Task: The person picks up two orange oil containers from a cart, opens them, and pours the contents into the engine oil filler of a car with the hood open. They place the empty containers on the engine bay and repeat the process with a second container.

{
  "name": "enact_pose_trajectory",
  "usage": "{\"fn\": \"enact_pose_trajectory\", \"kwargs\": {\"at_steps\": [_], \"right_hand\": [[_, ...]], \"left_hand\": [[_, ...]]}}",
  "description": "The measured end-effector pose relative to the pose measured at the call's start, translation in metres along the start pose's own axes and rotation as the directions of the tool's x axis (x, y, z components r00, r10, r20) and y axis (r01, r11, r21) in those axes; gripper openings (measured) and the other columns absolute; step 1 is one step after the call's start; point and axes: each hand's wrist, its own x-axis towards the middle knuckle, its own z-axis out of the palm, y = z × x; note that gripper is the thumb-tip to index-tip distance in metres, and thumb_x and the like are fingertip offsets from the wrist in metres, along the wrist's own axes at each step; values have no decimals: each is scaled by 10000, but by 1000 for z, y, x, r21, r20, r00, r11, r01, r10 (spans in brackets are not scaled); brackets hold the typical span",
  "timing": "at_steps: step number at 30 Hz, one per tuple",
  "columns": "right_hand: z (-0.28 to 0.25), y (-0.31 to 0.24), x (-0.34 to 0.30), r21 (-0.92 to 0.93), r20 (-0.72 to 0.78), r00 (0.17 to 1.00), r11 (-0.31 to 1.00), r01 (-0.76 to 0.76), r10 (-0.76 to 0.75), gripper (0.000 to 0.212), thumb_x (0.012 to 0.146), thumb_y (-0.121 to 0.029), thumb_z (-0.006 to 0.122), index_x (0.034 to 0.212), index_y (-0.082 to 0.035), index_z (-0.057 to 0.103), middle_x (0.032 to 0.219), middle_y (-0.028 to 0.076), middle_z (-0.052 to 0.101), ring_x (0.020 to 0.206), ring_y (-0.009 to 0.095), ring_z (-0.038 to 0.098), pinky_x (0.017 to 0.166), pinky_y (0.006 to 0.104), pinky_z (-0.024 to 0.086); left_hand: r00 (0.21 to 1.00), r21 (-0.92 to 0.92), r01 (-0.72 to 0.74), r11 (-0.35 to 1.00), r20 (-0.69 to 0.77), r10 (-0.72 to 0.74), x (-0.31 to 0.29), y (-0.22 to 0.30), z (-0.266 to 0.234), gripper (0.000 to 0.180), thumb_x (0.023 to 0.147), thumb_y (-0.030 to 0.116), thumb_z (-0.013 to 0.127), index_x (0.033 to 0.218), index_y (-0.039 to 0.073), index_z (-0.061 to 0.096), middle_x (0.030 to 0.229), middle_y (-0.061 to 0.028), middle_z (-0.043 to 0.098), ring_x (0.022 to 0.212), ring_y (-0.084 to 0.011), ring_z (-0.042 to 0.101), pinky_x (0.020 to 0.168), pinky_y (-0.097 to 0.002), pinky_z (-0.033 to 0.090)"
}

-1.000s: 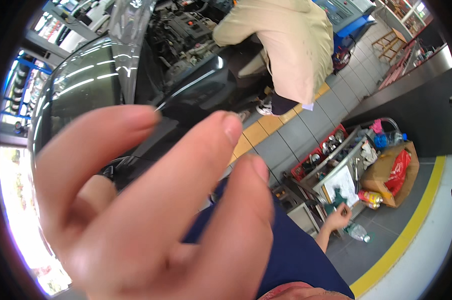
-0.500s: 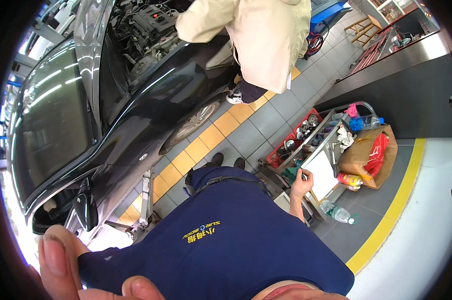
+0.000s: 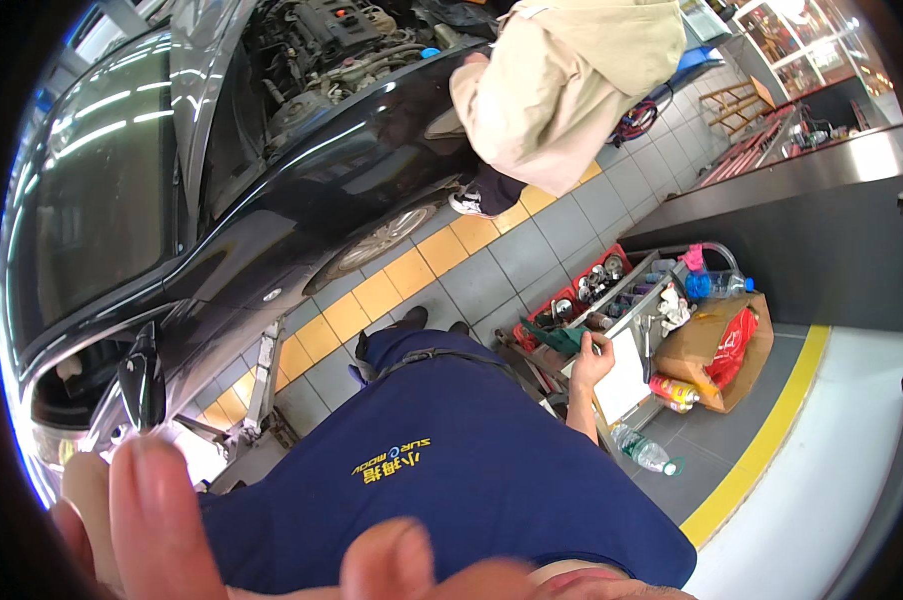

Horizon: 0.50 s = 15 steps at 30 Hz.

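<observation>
My right hand [image 3: 591,368] is closed, with thumb and fingers pinched on a dark green, flat, floppy-looking piece [image 3: 554,336] whose kind I cannot make out. It is held over the near side of a tool cart [image 3: 627,318], beside a white board or sheet [image 3: 624,375]. Large and close to the camera at the lower left, my left hand [image 3: 182,540] has its fingers apart, with nothing seen in it. Part of that hand is cut off by the lower edge.
A black car [image 3: 272,230] with its hood raised stands left. A person in a beige jacket [image 3: 572,100] leans beside its engine bay. Right of the cart are a cardboard box [image 3: 687,345], a spray can [image 3: 675,390] and a plastic bottle [image 3: 644,450]. A red bin [image 3: 612,262] holds metal parts.
The green piece now shows more fully, stretching left from my right hand. My left hand has come nearer the camera, fingers raised. The view has shifted, and the person in beige has turned.
</observation>
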Motion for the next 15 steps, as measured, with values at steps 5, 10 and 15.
{"fn": "enact_pose_trajectory", "kwargs": {"at_steps": [5, 10, 15], "right_hand": [[6, -10, -10, 65, 43, 963, 961, -269, 266, 138, 1030, -52, 893, 1067, 21, 781, 1028, 65, 791, 957, 167, 707, 923, 342, 583], [5, 4, -12, 29, 33, 988, 988, -154, 153, 117, 1030, -27, 888, 1068, 20, 789, 1019, 63, 790, 940, 158, 697, 896, 330, 575], [-4, 29, -16, 55, -1, 984, 983, -178, 178, 122, 1026, -17, 891, 1082, 28, 792, 1014, 62, 786, 926, 155, 693, 877, 332, 577]], "left_hand": [[1000, 23, 4, 1000, 18, -4, -17, 6, -17, 298, 979, 258, 856, 1177, 36, 831, 1113, -135, 842, 1025, -280, 840, 880, -393, 653], [1000, -12, -12, 1000, -9, 12, 1, 12, -2, 303, 988, 267, 849, 1183, 35, 832, 1118, -140, 843, 1022, -275, 839, 871, -383, 654], [999, -32, -24, 999, -44, 23, 32, 25, 23, 310, 998, 277, 843, 1189, 33, 833, 1124, -145, 844, 1018, -270, 839, 862, -373, 655]]}}
